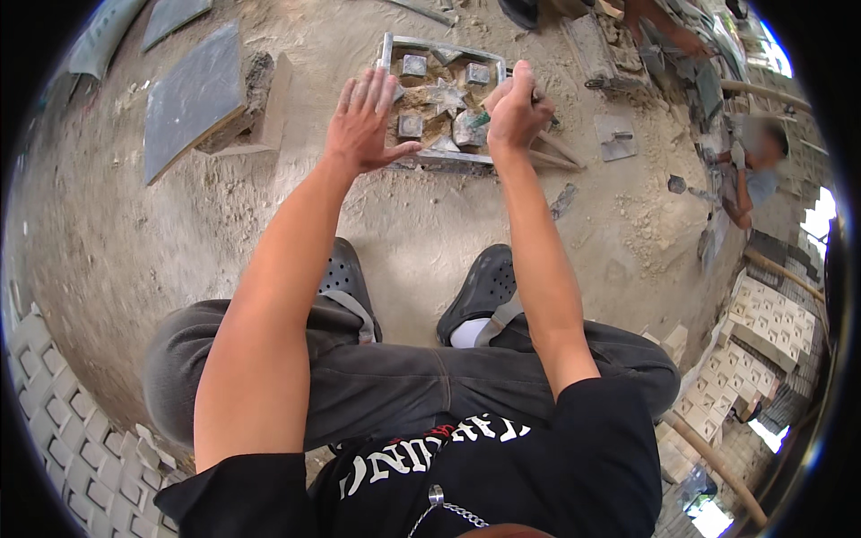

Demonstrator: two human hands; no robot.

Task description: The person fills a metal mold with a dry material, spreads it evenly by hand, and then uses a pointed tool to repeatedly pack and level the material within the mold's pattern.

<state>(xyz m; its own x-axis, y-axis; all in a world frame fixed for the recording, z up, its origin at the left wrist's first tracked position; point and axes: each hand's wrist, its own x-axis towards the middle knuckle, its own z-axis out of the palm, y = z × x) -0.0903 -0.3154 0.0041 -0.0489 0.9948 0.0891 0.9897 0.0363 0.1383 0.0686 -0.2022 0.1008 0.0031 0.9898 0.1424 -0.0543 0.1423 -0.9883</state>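
Frame (453,156) of pale metal sits at twelve o'clock, a star-shaped block (446,97) in its middle. By its nine o'clock side, my left hand (363,124) is spread palm down, fingers released. By its three o'clock side, my right hand (520,112) clenches a mostly hidden tool (481,118). A grey slab (193,103) lies at ten o'clock.

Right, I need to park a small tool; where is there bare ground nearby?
Mainly the floor between the square frame and the dark shoes. Another dusty patch lies below the grey slab, left of the left forearm. It is crowded inside the frame, among the blocks, and to its right, around the sticks, trowel and rubble.
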